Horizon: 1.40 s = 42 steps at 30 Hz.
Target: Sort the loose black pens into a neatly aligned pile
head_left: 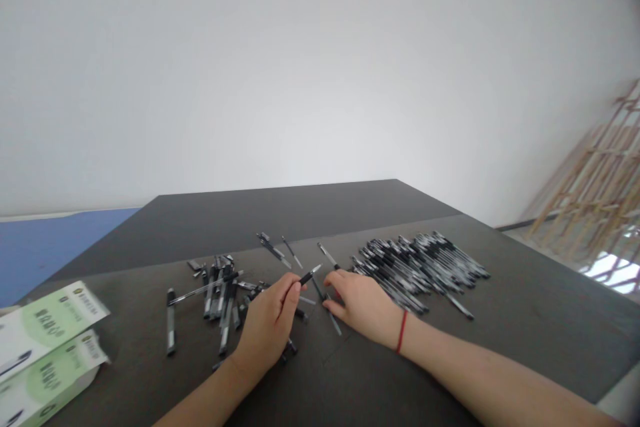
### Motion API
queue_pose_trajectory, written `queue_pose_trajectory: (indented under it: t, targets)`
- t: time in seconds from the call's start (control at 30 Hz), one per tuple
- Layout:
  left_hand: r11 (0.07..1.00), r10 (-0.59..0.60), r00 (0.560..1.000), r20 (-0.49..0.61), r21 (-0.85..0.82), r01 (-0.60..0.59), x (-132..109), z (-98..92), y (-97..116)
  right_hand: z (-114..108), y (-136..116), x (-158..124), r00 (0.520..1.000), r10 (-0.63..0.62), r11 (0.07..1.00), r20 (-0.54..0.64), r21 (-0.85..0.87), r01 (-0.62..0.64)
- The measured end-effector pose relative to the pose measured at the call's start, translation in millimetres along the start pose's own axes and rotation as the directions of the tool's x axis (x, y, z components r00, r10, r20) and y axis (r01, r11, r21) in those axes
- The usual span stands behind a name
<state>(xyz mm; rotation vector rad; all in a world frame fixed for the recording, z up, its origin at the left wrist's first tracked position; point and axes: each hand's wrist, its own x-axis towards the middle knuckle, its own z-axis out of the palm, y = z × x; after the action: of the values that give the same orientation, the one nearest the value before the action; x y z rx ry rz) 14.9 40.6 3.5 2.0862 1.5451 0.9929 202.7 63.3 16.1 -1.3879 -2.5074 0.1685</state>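
My left hand (pixel 270 328) pinches a black pen (pixel 309 275) between thumb and fingers, its tip pointing up and right. My right hand (pixel 361 307), with a red cord on its wrist, lies on the dark table (pixel 525 320) with fingers curled down onto loose pen parts (pixel 327 310); what they grip is hidden. A big heap of black pens (pixel 417 267) lies just right of that hand. A scattered pile of pens and caps (pixel 220 293) lies left of my left hand.
Two white and green pen boxes (pixel 47 347) stand at the table's left edge. A few single pens (pixel 274 250) lie farther back. A white wall rises behind the table; a wooden frame (pixel 600 180) leans at the right, blue floor at the left.
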Motion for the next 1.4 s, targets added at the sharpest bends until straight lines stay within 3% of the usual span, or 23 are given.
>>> queue_pose_trajectory:
  t: [0.2,0.3,0.4,0.5,0.6,0.7,0.77,0.87,1.17,1.4]
  targets:
    - [0.999,0.044,0.999,-0.011,-0.013,-0.044,2.0,2.8,-3.6,9.6,0.0,-2.4,0.999,-0.014,0.998,0.041,-0.064,0.017]
    - [0.997,0.070,0.998,-0.009,-0.010,-0.070,3.2,2.4,-3.8,10.1,3.7,-1.7,0.999,-0.033,0.997,0.040,0.067,0.030]
    - [0.997,0.079,0.997,-0.022,-0.005,-0.080,3.4,1.5,-2.9,3.5,11.0,1.9,1.000,-0.001,0.944,0.001,0.330,0.000]
    - [0.996,0.088,0.995,-0.038,0.004,-0.088,3.2,1.4,-2.8,-8.8,21.7,8.8,0.994,0.107,0.754,-0.009,0.653,-0.075]
    - [0.995,0.102,0.994,-0.041,0.021,-0.101,3.1,1.6,-4.0,-17.5,31.2,16.1,0.976,0.217,0.441,-0.003,0.892,-0.096]
    - [0.993,0.117,0.992,-0.038,0.029,-0.116,3.2,1.3,-5.0,-17.0,34.0,20.1,0.957,0.290,0.210,-0.028,0.977,-0.035]
    - [0.992,0.119,0.992,-0.029,0.034,-0.118,3.2,0.8,-4.6,-13.5,31.3,20.3,0.958,0.287,0.157,-0.011,0.987,-0.035]
    - [0.993,0.111,0.994,-0.014,0.039,-0.110,3.1,-0.1,-2.9,-9.5,23.6,17.7,0.971,0.238,0.208,0.009,0.976,-0.060]
    - [0.995,0.097,0.995,-0.022,0.041,-0.096,2.3,0.2,-0.5,-10.2,17.0,9.1,0.992,0.092,0.594,-0.082,0.804,0.011]
    - [0.989,0.113,0.993,-0.019,0.097,-0.111,0.1,-1.7,-0.7,-6.4,15.6,8.3,0.987,0.083,0.650,-0.136,0.758,0.049]
